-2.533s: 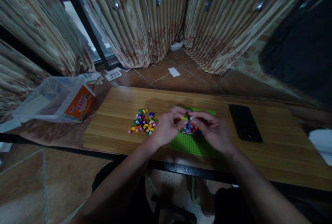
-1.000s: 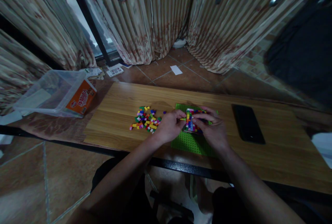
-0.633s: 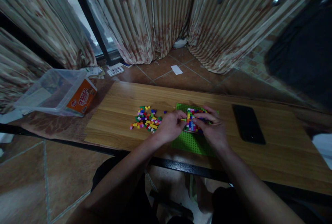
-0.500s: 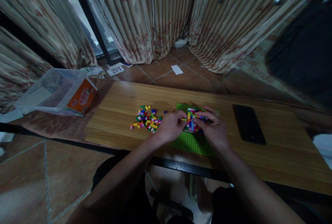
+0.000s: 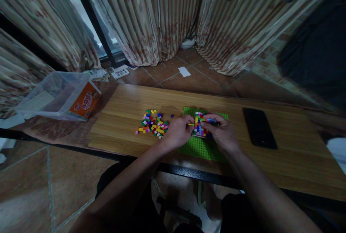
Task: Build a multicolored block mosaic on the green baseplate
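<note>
A multicoloured build of small toy bricks stands over the green studded baseplate. At its left side my left hand is closed, with a small yellow piece showing at the fingertips. My right hand grips the build from the right, thumb and fingers closed on its edge and partly hiding it. Left of my left hand lies a loose pile of small bricks in many colours, with a single dark blue brick apart from it.
On the wooden table a black phone lies to the right. A clear plastic bin with an orange label stands beyond the table's left end. Curtains hang behind, and a white paper lies on the tiled floor.
My right hand's fingers have shifted slightly, showing a little more of the build's right part. My left hand stays nearly in place, and the loose bricks look unchanged.
</note>
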`<state>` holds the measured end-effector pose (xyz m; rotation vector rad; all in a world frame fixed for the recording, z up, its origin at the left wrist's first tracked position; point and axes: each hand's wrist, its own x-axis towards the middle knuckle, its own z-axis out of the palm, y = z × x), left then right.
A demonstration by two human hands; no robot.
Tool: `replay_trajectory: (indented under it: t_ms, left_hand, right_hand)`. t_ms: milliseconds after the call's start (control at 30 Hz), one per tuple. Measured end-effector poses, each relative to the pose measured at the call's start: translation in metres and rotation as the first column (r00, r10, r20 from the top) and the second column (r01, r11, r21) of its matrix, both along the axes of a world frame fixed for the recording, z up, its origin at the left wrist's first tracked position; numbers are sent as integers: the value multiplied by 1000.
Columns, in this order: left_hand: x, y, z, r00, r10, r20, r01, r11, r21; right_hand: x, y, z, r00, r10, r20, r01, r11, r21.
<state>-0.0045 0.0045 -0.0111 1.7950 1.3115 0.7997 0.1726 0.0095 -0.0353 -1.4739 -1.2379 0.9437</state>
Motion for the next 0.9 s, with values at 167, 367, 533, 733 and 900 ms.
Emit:
replay_trajectory:
  t_ms: [167,367,533,733,900]
  left_hand:
    - [-1,1,-2,1000,-2,18,1,1000,19]
    - [-5,3,2,999,27,34,-28,999,32]
    - [-4,2,6,998,67,-3,-66,995,73]
    - [-3,-2,9,992,-62,108,53,995,90]
    - [-3,-4,14,966,-92,242,87,996,30]
  right_hand:
    - [-2,1,-2,1000,14,1,-14,1000,27]
    - [3,0,7,994,18,112,-28,996,82]
    - [-2,-10,32,910,-22,414,-147,916,373]
    - [-15,-18,38,860,205,468,-378,871,313]
    - [-14,-18,37,910,212,357,-310,919,245]
